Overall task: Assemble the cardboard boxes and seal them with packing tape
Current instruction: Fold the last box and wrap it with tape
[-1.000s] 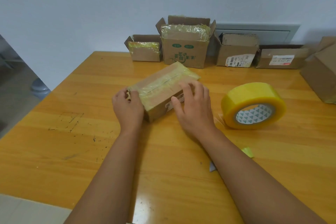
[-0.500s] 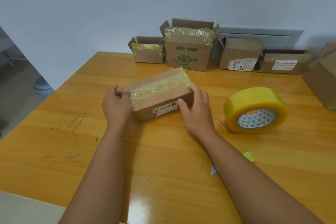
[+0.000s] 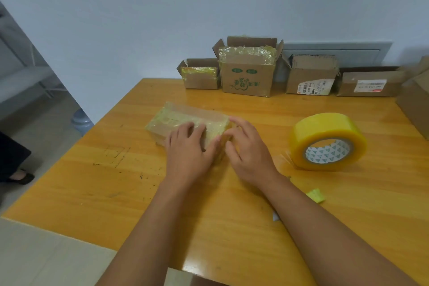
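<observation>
Pressing flat on the small tape-wrapped brown cardboard box [image 3: 185,121] at mid-table, the left hand [image 3: 189,153] and right hand [image 3: 249,153] lie side by side, fingers extended. Uneven pressure may wrinkle the tape; the yellow packing-tape roll [image 3: 327,141] stands on edge and could roll away.

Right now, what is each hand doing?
Left hand: open, fingers flat, pressing on the taped box.
Right hand: open, fingertips touching the box's right end.
</observation>
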The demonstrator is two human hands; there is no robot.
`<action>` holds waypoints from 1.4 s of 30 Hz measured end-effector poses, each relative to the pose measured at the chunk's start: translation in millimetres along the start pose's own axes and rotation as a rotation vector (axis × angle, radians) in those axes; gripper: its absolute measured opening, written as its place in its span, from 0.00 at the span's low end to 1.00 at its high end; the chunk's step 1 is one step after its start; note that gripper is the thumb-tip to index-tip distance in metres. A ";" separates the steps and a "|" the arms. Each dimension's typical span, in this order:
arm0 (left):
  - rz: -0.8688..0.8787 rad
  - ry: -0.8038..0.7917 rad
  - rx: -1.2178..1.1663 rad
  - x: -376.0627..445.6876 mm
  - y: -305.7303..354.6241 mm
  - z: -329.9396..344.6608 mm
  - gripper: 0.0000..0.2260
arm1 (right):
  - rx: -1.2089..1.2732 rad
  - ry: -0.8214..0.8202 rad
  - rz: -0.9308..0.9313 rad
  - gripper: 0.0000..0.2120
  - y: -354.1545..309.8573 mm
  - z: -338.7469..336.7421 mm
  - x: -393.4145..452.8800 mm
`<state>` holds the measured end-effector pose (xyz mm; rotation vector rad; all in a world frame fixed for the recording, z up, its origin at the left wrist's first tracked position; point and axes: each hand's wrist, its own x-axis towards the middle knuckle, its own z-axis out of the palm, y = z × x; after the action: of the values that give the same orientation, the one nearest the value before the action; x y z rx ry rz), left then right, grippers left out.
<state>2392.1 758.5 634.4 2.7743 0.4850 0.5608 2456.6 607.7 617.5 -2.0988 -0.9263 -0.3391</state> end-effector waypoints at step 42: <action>0.117 -0.202 -0.585 -22.5 -12.0 10.5 0.22 | -0.845 -0.353 0.095 0.23 -25.5 -131.1 14.3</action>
<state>2373.6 758.9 613.9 2.2683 0.0889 0.3652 2457.6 525.5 723.8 -3.0416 -0.9766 -0.3527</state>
